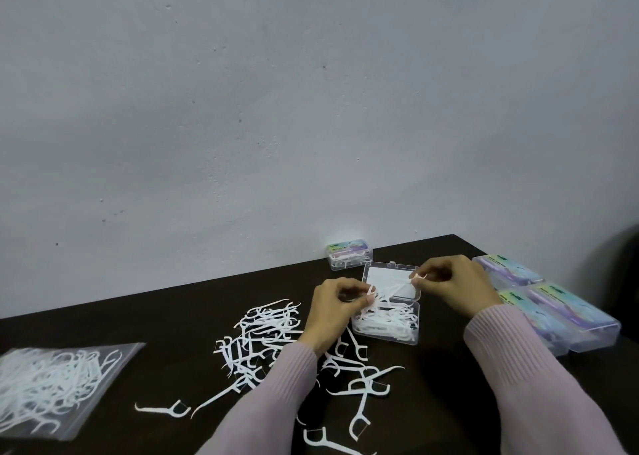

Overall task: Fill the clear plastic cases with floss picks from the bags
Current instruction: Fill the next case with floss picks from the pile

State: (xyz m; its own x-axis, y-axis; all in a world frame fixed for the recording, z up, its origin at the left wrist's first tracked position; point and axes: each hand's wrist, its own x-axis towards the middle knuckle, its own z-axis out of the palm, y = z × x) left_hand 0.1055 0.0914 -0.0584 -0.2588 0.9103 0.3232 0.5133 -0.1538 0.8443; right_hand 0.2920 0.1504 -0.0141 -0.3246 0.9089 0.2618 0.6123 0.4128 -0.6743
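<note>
Two hands reach forward over a dark brown tabletop, both arms in ribbed pale pink sleeves that enter from the bottom edge. The left hand is curled, knuckles up, its fingertips pinching a few white floss picks just above the open clear plastic case. The right hand is curled the same way and pinches the other end of the small bunch at the case's raised lid. That case is a shallow, rounded rectangle of transparent plastic, its lid hinged back toward the wall; its base already holds a tangle of thin white picks. A loose heap of floss picks lies on the tabletop just left of and beneath the left forearm, each pick a slim curved handle ending in a small forked head. At far left a clear, glossy plastic bag lies flat, with many more picks inside it. Against the grey, speckled wall behind the open case sits a closed small case with a pastel label and picks inside. To the right, just beyond the right forearm, are several closed cases with purple and green labels, packed side by side.
</note>
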